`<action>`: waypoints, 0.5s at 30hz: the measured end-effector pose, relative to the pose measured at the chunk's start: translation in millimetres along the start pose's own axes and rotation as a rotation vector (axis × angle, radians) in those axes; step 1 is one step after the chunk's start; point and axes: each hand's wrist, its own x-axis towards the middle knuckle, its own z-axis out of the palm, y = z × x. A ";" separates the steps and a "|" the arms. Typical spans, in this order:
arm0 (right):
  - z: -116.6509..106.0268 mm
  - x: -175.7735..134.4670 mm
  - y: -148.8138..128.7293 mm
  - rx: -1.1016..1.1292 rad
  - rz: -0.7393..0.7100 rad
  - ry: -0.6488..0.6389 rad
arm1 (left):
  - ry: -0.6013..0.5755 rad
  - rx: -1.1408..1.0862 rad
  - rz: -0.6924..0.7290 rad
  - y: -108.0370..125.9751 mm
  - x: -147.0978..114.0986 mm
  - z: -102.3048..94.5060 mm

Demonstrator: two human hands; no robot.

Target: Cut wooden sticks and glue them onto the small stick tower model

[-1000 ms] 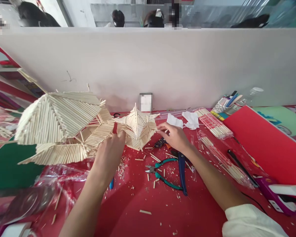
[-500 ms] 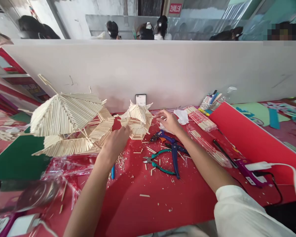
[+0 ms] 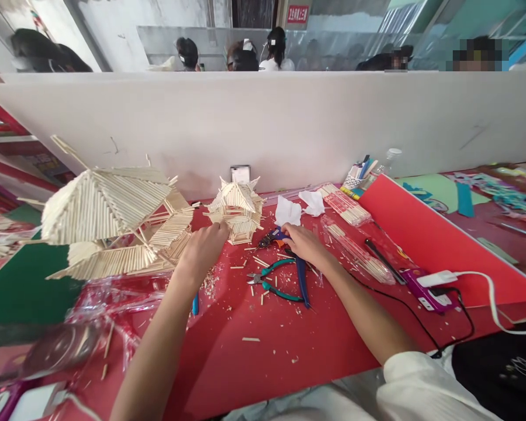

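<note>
A small pavilion model (image 3: 239, 210) built of thin wooden sticks stands at the middle back of the red table. My left hand (image 3: 204, 248) is closed at its lower left edge; the fingertips are partly hidden. My right hand (image 3: 302, 241) is closed over the back of a blue glue gun (image 3: 272, 235) with an orange trigger, lying on the table. Just in front are green-handled cutting pliers (image 3: 278, 280). To the left is a larger stick pavilion (image 3: 114, 202) with a wide ribbed roof.
Stick offcuts and crumbs lie around the pliers. Two white tissues (image 3: 288, 211), packs of sticks (image 3: 346, 204) and a red board (image 3: 421, 234) are on the right. A purple power strip (image 3: 429, 289) has white and black cables. A white partition (image 3: 267, 128) runs behind; people are beyond it.
My right hand has moved down and toward me, from beside the small pavilion onto the glue gun. My left hand stays at the small pavilion. The view has shifted slightly right.
</note>
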 end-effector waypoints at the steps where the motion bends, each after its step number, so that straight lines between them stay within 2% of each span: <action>1: -0.4 0.4 1.2 -0.009 0.004 0.004 | -0.009 0.000 -0.006 0.2 0.5 -0.3; 5: -2.2 -0.6 7.8 -0.089 0.003 0.003 | -0.032 -0.018 -0.033 -2.3 4.8 3.9; 9: -3.8 -2.4 10.1 -0.092 -0.032 -0.005 | 0.001 -0.056 -0.036 -6.5 2.5 6.2; 12: -11.9 -4.1 7.6 -0.033 -0.051 0.022 | 0.006 -0.028 -0.045 -5.5 -12.7 -4.9; 15: -26.6 -5.8 5.6 0.012 -0.041 0.043 | -0.060 -0.004 0.021 0.8 -35.1 -17.8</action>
